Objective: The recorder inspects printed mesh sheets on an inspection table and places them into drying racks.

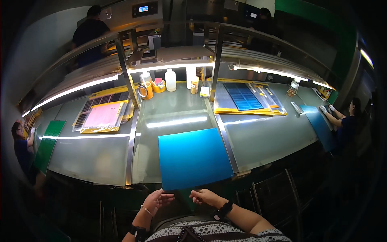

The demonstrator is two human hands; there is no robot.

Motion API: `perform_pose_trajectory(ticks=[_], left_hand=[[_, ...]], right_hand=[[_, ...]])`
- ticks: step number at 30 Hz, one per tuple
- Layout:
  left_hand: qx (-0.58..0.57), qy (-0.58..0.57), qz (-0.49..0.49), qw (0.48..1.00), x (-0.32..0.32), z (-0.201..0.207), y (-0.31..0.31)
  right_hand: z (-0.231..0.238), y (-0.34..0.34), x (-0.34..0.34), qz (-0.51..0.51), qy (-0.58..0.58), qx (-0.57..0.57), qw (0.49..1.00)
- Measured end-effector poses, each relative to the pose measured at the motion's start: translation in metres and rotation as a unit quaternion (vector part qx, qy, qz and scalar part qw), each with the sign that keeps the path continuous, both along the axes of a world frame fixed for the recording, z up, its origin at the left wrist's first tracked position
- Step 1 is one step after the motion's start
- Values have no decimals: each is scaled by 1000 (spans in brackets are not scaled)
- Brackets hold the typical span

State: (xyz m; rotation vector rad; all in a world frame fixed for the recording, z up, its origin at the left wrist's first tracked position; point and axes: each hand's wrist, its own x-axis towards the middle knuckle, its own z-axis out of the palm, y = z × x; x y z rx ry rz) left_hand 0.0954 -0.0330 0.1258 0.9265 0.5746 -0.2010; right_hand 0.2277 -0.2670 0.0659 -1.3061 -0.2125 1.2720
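Observation:
A flat blue panel [195,158] lies on the glass-topped table in front of me, its near edge reaching the table's front. My left hand [156,200] is just below the panel's near left corner, fingers stretched out and apart, the thumb close to the corner. I cannot tell whether it touches the panel. Beside it, below the panel's near edge, my right hand [209,198] has its fingers curled in toward the thumb. Whatever lies between those fingertips, if anything, is hidden. Both wrists wear dark bands.
Bottles [170,80] and orange containers [145,90] stand at the back under a lit shelf. Stacked sheets with a pink one [103,116] lie left, blue-patterned films [243,97] right. Metal strips [131,149] divide the table. Co-workers handle a green panel [50,139] and a blue board [318,125].

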Motion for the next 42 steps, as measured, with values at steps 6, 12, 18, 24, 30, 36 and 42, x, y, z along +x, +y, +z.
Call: perform_pose_trajectory(ticks=[6,12,18,24,30,36,42], left_hand=[[-18,23,46,999,-8,-17,3],[0,35,43,998,-5,-20,7],[12,64,64,996,-1,-16,5],[4,57,80,995,4,-20,3],[17,58,76,995,2,-14,7],[40,35,89,995,-4,-14,16],[59,-10,104,993,-25,-16,21]], right_hand=[[7,-40,-4,-59,-81,-44,994],[17,-86,10,-217,-79,-34,972],[13,-76,21,-245,-42,3,969],[13,-54,20,-287,-16,10,958],[1,-41,26,-277,5,43,960],[20,-21,22,-303,-13,34,952],[24,-12,22,-336,12,42,941]])
